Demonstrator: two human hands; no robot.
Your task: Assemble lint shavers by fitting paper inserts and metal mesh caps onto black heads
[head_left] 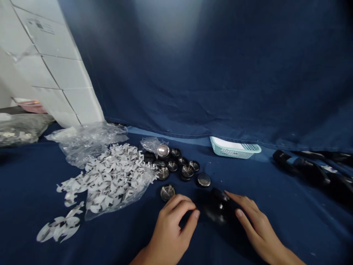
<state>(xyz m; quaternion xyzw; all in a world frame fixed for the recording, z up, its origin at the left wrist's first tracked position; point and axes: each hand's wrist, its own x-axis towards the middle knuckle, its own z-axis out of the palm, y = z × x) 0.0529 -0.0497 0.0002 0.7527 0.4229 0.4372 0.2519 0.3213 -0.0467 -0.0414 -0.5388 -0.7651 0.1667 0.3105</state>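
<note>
My left hand (175, 226) is closed at the front centre, thumb and forefinger tips nearly together; whatever they pinch, if anything, cannot be made out. To its right, my right hand (255, 222) has its fingers stretched out and apart, the forefinger at the edge of a glossy black part (220, 195). That part is dark and blurred, so its full shape is unclear. Just beyond my left hand lies a round black cap with a metal mesh (167, 192). Another mesh cap (204, 180) rests further back, near several similar caps (187, 171).
A heap of white plastic pieces (110, 173) spills over a clear bag at left, with a few loose pieces (62, 226) in front. A mint basket (234, 151) stands at the back. Black devices (306, 171) lie at right. Blue cloth hangs behind; white boxes (71, 73) stand left.
</note>
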